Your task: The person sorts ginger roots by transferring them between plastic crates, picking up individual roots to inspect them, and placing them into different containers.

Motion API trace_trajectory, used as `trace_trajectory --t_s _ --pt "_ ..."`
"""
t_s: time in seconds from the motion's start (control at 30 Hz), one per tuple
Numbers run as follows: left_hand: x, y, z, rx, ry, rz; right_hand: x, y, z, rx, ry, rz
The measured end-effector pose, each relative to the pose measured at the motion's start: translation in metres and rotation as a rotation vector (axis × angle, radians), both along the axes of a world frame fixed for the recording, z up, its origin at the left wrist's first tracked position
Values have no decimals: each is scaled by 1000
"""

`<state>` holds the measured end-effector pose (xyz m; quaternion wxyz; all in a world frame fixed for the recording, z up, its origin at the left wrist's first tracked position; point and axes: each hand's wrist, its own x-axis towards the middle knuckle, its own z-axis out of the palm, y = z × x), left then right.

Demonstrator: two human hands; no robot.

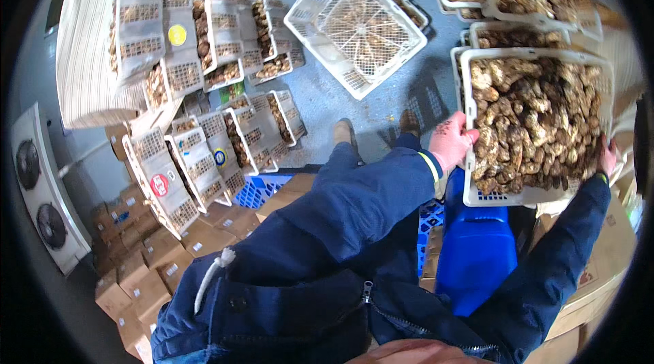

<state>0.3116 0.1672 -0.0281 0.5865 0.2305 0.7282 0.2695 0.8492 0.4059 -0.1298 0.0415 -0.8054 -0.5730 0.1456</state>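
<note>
A white plastic crate (511, 198) on the right is filled with brown and cream lumpy mushrooms (535, 125), matsutake by their look. Its left rim is in the grip of my left hand (449, 142), thumb lying toward the mushrooms and the other fingers partly hidden. On the opposite side, my right hand (607, 157) holds the right rim, most of its fingers hidden by the edge. The crate's near edge hangs over a blue plastic seat (475, 255). More filled crates (519, 25) stand just behind it; whether they touch it, I cannot tell.
Tilted on the blue-grey floor (310, 101) lies a mesh-bottomed white crate (298, 20). Stacked crates (139, 30) of mushrooms fill the left, several with round labels. Cardboard boxes (163, 248), a blue pallet (255, 190) and a two-fan unit (51, 190) stand nearer.
</note>
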Motion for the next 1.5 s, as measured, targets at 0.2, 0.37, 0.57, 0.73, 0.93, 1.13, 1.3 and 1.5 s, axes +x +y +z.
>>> trace_trajectory --t_s 0.2,0.37,0.57,0.73,0.93,1.13,1.3,1.5 --pt "-40 -1 5 66 -45 -59 28 -41 98 -47 455 -185" --pt "-114 -65 -23 125 -80 79 -99 -139 154 -212 777 -349" --pt "-244 -161 93 77 54 403 -297 -207 177 -281 1004 -229" --pt "-341 -254 147 80 395 774 -491 -234 139 -389 803 328" --pt "-409 -266 187 95 607 788 -647 -273 3 -367 683 420" --pt "-472 -254 184 124 522 813 -759 -302 -89 -577 727 276" --pt "-504 -235 172 144 555 847 -817 -310 -123 -493 613 469" --pt "-515 -208 148 91 601 874 -850 -266 -133 -741 558 437"
